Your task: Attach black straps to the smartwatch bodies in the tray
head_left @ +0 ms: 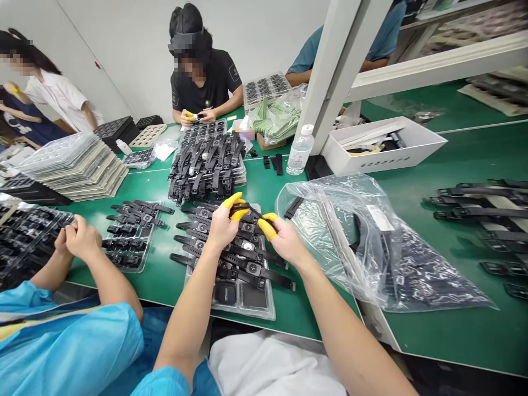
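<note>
Yellow finger cots cover some fingertips of both my hands. My left hand is closed on a black smartwatch strap, above a tray of watches. The fingers of my right hand pinch the other end of the same dark piece. Fingers hide part of it, so its exact shape is unclear. Below lie several smartwatches with black straps, side by side across a clear plastic tray. Two of the tray's near compartments show dark square inserts.
A clear bag of black straps lies right of the tray, near a water bottle and a white box. Ahead stands a heaped tray of watches. A co-worker's hands are at left; another person sits opposite.
</note>
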Demonstrator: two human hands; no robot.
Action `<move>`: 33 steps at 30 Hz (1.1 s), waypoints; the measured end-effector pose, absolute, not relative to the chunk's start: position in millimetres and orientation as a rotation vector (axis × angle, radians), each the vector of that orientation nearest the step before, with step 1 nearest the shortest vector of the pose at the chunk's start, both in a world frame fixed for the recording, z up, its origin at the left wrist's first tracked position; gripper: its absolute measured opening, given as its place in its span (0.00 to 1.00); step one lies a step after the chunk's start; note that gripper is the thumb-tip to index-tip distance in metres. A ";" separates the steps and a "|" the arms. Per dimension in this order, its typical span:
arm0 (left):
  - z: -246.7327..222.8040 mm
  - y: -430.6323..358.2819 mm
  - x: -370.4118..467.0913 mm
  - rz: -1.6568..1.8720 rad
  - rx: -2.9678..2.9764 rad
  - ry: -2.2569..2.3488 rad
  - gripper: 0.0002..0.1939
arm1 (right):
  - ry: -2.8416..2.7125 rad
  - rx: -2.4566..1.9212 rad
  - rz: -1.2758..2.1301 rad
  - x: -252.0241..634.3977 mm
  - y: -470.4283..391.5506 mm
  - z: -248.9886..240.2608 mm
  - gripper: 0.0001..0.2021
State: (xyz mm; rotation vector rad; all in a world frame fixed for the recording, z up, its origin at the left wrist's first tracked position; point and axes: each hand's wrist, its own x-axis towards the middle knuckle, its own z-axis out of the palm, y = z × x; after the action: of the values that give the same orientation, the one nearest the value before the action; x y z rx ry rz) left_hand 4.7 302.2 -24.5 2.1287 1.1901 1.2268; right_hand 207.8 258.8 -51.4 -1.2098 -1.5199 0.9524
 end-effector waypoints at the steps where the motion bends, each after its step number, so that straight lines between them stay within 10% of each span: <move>1: -17.6 302.4 1.2 1.154 2.191 1.200 0.23 | -1.509 -1.221 0.929 209.5 259.5 -52.1 0.17; 9: 44.8 283.3 -20.5 0.105 2.782 1.641 0.13 | -1.489 -1.196 0.898 220.1 264.2 -58.6 0.18; 20: 57.5 226.3 -56.4 0.214 2.681 1.391 0.13 | -1.417 -2.007 0.398 263.4 290.8 -73.4 0.17; 33: 16.8 149.7 -44.0 -0.258 2.569 1.227 0.19 | -1.543 -1.974 0.376 254.0 291.6 -93.2 0.12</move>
State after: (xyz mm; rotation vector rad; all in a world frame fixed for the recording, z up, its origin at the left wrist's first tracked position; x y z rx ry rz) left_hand -44.0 149.7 16.8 2.5692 1.2271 -0.2583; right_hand 254.0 291.6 -93.2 -1.9743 -1.5432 0.3762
